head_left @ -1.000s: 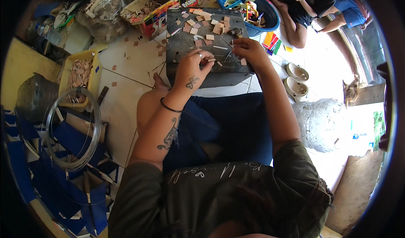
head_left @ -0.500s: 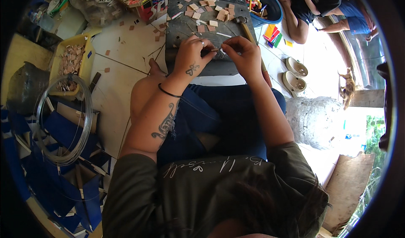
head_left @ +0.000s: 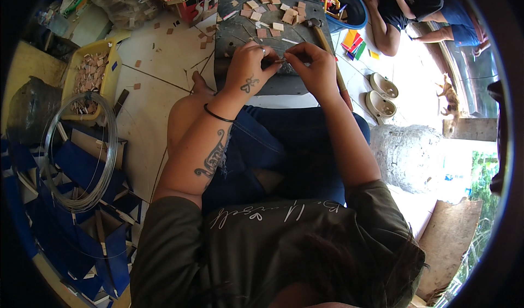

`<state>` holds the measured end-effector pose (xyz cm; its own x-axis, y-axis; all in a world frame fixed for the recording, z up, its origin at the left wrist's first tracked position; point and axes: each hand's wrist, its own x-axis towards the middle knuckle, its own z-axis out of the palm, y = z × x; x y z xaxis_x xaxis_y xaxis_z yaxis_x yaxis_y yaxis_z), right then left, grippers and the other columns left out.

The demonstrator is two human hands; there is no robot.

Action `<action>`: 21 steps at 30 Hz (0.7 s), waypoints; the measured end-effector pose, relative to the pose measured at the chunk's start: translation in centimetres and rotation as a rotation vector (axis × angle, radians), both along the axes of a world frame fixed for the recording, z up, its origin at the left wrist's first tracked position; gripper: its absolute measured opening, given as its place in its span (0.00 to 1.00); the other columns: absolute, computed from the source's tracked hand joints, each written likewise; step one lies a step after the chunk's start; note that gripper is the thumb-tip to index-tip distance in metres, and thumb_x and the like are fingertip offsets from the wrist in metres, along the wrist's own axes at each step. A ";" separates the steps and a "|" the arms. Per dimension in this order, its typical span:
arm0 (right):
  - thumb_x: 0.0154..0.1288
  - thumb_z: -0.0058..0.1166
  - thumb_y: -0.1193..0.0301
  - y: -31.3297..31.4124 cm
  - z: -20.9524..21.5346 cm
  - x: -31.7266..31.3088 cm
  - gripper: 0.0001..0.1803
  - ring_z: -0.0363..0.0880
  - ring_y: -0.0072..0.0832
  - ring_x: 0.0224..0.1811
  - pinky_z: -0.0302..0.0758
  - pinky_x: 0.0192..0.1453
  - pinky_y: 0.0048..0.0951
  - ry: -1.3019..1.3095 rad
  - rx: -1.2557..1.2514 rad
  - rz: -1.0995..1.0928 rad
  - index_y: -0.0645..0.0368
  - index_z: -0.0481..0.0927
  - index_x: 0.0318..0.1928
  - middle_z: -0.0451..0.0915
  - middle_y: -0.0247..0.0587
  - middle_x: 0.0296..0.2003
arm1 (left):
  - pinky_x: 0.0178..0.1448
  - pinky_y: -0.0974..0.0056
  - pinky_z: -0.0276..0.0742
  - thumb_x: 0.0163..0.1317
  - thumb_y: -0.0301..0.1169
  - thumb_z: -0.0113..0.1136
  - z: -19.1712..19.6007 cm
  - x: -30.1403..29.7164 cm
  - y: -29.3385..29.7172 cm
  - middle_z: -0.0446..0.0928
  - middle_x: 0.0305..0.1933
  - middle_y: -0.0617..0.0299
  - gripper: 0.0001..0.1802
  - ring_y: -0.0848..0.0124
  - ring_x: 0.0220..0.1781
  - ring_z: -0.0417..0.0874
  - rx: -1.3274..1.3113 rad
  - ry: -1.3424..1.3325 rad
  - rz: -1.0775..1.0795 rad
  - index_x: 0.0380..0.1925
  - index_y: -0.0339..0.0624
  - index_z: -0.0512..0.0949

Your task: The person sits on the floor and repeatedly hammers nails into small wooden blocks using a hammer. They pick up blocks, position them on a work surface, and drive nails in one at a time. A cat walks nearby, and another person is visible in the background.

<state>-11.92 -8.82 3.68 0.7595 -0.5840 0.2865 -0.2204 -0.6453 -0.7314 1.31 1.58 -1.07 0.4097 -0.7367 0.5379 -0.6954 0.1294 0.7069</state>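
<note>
My left hand (head_left: 250, 67) and my right hand (head_left: 313, 68) meet over the near part of a dark work block (head_left: 232, 38). Thumb and forefinger of each are pinched together, the tips almost touching. Between them is a tiny piece, partly hidden by the fingers and too small to name. Beyond my hands, several small square wooden tiles (head_left: 289, 18) lie scattered on the block, with a thin pale strip (head_left: 290, 41) among them. A hammer (head_left: 327, 46) with a wooden handle rests along the block's right side, close to my right hand.
On the left stand a yellow bin (head_left: 112, 70) of wooden tiles, a wire coil (head_left: 113, 160) and blue-and-white pieces (head_left: 103, 253). A blue basin (head_left: 360, 21) is at the far right, beside a seated person (head_left: 382, 30). Clogs (head_left: 380, 106) and a wrapped white bundle (head_left: 406, 158) sit nearer.
My fingertips have shifted slightly and stay pinched close together. The view has moved a little. The animal at the right has changed its pose.
</note>
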 end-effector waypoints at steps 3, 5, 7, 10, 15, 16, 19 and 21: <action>0.58 0.62 0.74 -0.1 0.1 0.1 0.06 0.83 0.20 0.35 0.77 0.42 0.22 0.033 -0.017 0.002 0.64 0.82 0.35 0.84 0.37 0.30 | 0.42 0.56 0.74 0.47 0.29 0.69 0.1 0.0 0.1 0.81 0.27 0.60 0.07 0.59 0.36 0.79 0.012 -0.003 0.007 0.25 0.41 0.81; 0.58 0.62 0.74 -0.1 0.2 0.2 0.06 0.83 0.20 0.35 0.77 0.41 0.22 0.025 -0.022 0.007 0.64 0.82 0.34 0.84 0.37 0.30 | 0.42 0.56 0.74 0.46 0.29 0.69 0.1 0.0 0.1 0.81 0.27 0.59 0.07 0.59 0.36 0.79 0.023 -0.008 0.007 0.25 0.41 0.81; 0.58 0.62 0.74 0.0 0.2 0.2 0.06 0.84 0.21 0.35 0.77 0.41 0.22 0.025 -0.028 0.010 0.64 0.82 0.34 0.84 0.37 0.30 | 0.42 0.56 0.74 0.46 0.30 0.69 0.1 0.0 0.1 0.81 0.27 0.59 0.07 0.59 0.35 0.79 0.023 -0.005 0.009 0.25 0.41 0.81; 0.58 0.62 0.75 0.0 0.5 0.4 0.06 0.84 0.22 0.35 0.77 0.41 0.23 0.046 -0.057 0.020 0.64 0.82 0.34 0.85 0.38 0.30 | 0.42 0.56 0.74 0.46 0.30 0.69 0.0 0.0 0.1 0.81 0.26 0.59 0.08 0.59 0.35 0.79 0.005 0.004 0.005 0.25 0.40 0.81; 0.54 0.61 0.73 -0.3 0.9 0.8 0.06 0.84 0.34 0.29 0.78 0.37 0.30 0.037 -0.136 0.051 0.63 0.82 0.32 0.83 0.46 0.27 | 0.42 0.56 0.73 0.47 0.31 0.69 0.0 0.0 0.1 0.80 0.26 0.58 0.08 0.59 0.35 0.79 0.015 -0.009 0.010 0.24 0.40 0.81; 0.54 0.61 0.74 -0.3 0.9 0.8 0.06 0.84 0.33 0.29 0.78 0.37 0.30 0.048 -0.135 0.047 0.63 0.82 0.32 0.83 0.45 0.27 | 0.43 0.56 0.73 0.48 0.31 0.69 0.0 0.0 0.1 0.80 0.26 0.58 0.08 0.59 0.35 0.79 0.017 -0.003 0.007 0.24 0.40 0.81; 0.55 0.62 0.74 -0.1 0.6 0.7 0.06 0.84 0.31 0.29 0.78 0.37 0.29 -0.003 -0.070 0.019 0.63 0.82 0.32 0.83 0.44 0.27 | 0.43 0.56 0.73 0.48 0.32 0.68 0.0 0.1 0.1 0.80 0.26 0.57 0.08 0.59 0.35 0.79 -0.003 -0.003 -0.004 0.24 0.40 0.81; 0.55 0.62 0.74 0.1 0.3 0.6 0.06 0.84 0.29 0.30 0.78 0.37 0.28 -0.029 -0.029 0.001 0.63 0.82 0.31 0.84 0.43 0.27 | 0.42 0.56 0.74 0.48 0.32 0.69 0.0 0.1 0.1 0.80 0.27 0.56 0.09 0.58 0.35 0.79 0.001 -0.014 0.000 0.25 0.39 0.81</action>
